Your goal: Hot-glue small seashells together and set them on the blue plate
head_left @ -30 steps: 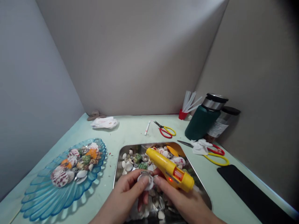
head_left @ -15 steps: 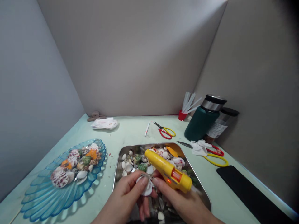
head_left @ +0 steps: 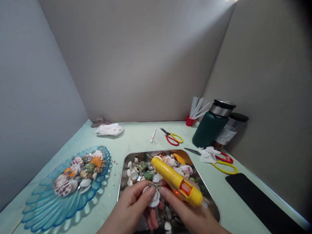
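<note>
Between the thumb and fingers of my left hand (head_left: 136,201) is a white ribbed seashell (head_left: 154,199). My right hand (head_left: 185,208) is closed around a yellow hot glue gun (head_left: 168,174), whose red light glows and whose nozzle points up and left. The right thumb and fingertip meet the shell's upper edge, where a small thin piece shows that I cannot make out. Both hands are over a metal tray (head_left: 121,177) filled with mixed shells, some white, green and orange.
A blue shell-shaped dish (head_left: 48,208) of shells stands left. Behind the tray lie a marker (head_left: 153,135) and scissors (head_left: 173,138). To the right are larger scissors (head_left: 225,167) with crumpled tissue (head_left: 209,154), a green bottle (head_left: 211,126), glue sticks (head_left: 197,107) in a red cup, and a black slab (head_left: 260,201).
The rear of the glue gun has dipped slightly down and to the right. The shell has tilted a little between my fingers, and both hands remain close together over the tray.
</note>
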`<action>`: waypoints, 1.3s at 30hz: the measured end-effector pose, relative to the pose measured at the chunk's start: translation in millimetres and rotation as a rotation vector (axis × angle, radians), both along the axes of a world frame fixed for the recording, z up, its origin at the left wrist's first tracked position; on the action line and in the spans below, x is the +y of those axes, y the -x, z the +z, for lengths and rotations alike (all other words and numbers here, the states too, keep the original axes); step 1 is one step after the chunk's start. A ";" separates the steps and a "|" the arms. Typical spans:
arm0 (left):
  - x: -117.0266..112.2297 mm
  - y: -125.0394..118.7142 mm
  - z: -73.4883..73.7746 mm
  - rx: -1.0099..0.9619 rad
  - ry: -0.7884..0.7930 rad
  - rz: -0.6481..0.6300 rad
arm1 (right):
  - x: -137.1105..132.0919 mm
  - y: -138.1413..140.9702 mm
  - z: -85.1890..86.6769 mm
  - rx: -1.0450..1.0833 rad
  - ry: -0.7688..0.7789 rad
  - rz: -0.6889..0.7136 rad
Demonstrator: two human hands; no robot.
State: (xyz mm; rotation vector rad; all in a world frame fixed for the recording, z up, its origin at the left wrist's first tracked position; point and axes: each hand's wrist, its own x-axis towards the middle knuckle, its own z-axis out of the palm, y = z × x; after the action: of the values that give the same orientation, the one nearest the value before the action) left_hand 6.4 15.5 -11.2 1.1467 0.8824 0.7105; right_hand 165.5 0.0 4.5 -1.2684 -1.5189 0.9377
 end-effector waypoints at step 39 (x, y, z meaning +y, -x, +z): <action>4.2 2.8 -14.5 -0.097 0.006 0.094 | 1.3 -1.3 -2.2 0.056 -0.042 -0.036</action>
State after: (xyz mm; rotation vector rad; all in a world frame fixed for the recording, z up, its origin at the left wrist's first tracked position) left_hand 3.6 19.7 -25.7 1.0621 0.8602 0.8335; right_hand 166.8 1.3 2.2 -1.2257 -1.4606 0.9063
